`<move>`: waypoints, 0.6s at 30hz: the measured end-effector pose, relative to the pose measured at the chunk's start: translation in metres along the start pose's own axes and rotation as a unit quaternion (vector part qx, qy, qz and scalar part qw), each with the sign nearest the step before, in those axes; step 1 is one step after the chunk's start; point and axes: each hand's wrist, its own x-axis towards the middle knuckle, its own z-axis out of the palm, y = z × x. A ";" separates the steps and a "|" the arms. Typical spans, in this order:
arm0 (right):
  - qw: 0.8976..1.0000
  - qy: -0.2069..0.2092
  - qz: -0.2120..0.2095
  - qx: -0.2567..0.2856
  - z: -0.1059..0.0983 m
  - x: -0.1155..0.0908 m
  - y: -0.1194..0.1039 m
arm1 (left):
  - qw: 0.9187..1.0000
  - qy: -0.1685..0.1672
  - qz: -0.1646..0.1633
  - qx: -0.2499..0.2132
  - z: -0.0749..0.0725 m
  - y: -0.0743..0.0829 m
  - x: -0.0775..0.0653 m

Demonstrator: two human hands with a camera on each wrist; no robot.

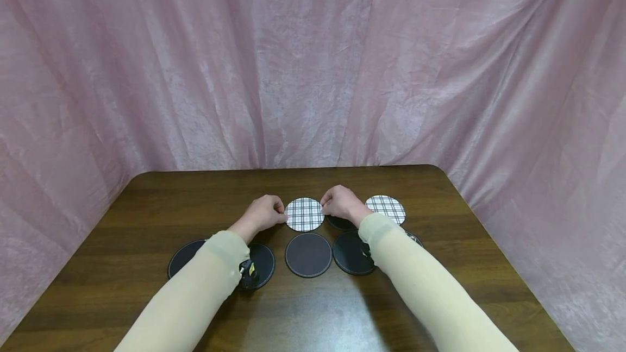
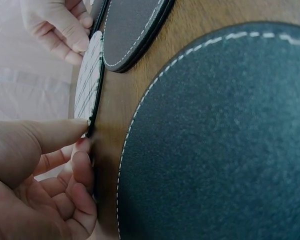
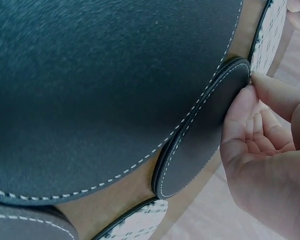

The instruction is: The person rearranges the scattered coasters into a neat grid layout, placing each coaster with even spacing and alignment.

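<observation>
Two opposite edges of the round plaid coaster [image 1: 305, 214] are pinched by the left hand [image 1: 263, 212] and the right hand [image 1: 344, 203], just beyond a black stitched coaster [image 1: 308, 255]. Probably it is light and stiff, not fragile; the rim suits fingertips.

Pale yellow long sleeves [image 1: 415, 287], close-fitting cuffs [image 1: 224, 244], small black device [image 1: 248, 277] (yellow-marked) at the left cuff

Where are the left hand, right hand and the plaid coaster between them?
Left hand [image 1: 264, 212]: head view, its back.
Right hand [image 1: 343, 203]: head view, its back.
Plaid coaster [image 1: 304, 214]: head view, patterned face's middle.
</observation>
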 end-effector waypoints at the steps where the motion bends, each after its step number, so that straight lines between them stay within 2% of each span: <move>1: 1.000 -0.001 0.001 0.003 0.000 0.000 0.000 | 1.000 -0.002 -0.001 -0.004 -0.005 0.007 -0.006; 3: 1.000 -0.002 0.002 0.004 0.000 -0.001 0.000 | 1.000 -0.006 -0.007 -0.011 -0.016 0.024 -0.021; 6: 1.000 -0.001 -0.002 -0.002 0.001 0.000 0.000 | 1.000 -0.013 -0.020 -0.020 -0.027 0.041 -0.036; 7: 1.000 -0.001 -0.004 -0.004 0.002 0.000 0.000 | 0.999 -0.007 -0.001 -0.032 -0.022 0.031 -0.031; 9: 1.000 0.002 -0.007 -0.008 0.002 0.000 0.000 | 0.999 -0.008 -0.003 -0.031 -0.023 0.032 -0.032; 10: 1.000 0.002 -0.009 -0.009 0.003 0.001 0.000 | 1.000 -0.004 0.000 -0.028 -0.017 0.023 -0.025; 12: 1.000 0.004 -0.011 -0.011 0.002 0.001 0.000 | 1.000 -0.003 -0.003 -0.030 -0.016 0.022 -0.024; 13: 1.000 0.005 -0.012 -0.012 0.002 0.001 -0.001 | 1.000 0.004 0.007 -0.029 -0.010 0.013 -0.017; 14: 1.000 0.006 -0.012 -0.014 0.002 0.000 -0.001 | 1.000 -0.002 -0.012 -0.018 -0.014 0.021 -0.020; 16: 1.000 0.008 -0.011 -0.014 0.001 -0.001 -0.002 | 1.000 0.002 0.001 -0.018 -0.009 0.015 -0.015; 17: 1.000 0.008 -0.010 -0.013 0.000 -0.001 -0.002 | 1.000 -0.002 0.001 -0.019 -0.011 0.018 -0.017; 18: 1.000 0.009 -0.009 -0.013 0.000 -0.002 -0.002 | 1.000 0.002 0.009 -0.013 -0.005 0.010 -0.010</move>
